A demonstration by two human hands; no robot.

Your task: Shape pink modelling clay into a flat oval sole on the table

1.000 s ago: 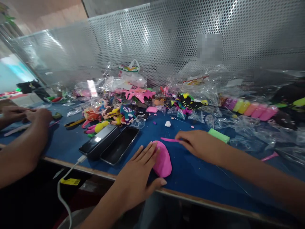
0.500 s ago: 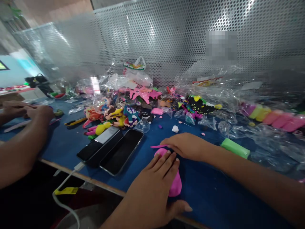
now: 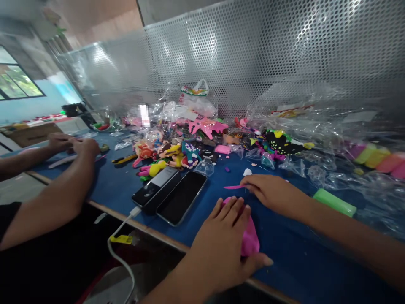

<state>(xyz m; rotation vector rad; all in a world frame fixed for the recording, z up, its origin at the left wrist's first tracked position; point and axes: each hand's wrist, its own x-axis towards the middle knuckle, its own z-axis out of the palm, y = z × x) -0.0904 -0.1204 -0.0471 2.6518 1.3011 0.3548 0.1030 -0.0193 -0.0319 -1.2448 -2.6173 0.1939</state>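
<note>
My left hand (image 3: 223, 245) lies flat with fingers spread on a lump of pink clay (image 3: 250, 240) on the blue table (image 3: 284, 253), covering most of it. Just beyond, my right hand (image 3: 274, 193) rests on the table with its fingertips pinching a thin pink modelling tool (image 3: 233, 187) that points left. A green clay bar (image 3: 334, 202) lies right of my right forearm.
Two phones (image 3: 182, 196), one on a white cable (image 3: 122, 249), lie left of my hands. Colourful clay figures (image 3: 167, 154) and plastic bags (image 3: 284, 122) crowd the back below a perforated metal wall. Another person's hands (image 3: 76, 145) work at the far left.
My left hand slid forward over the pink clay, covering more of it. My right hand with the tool drew in beside the clay. The camera view turned left.
</note>
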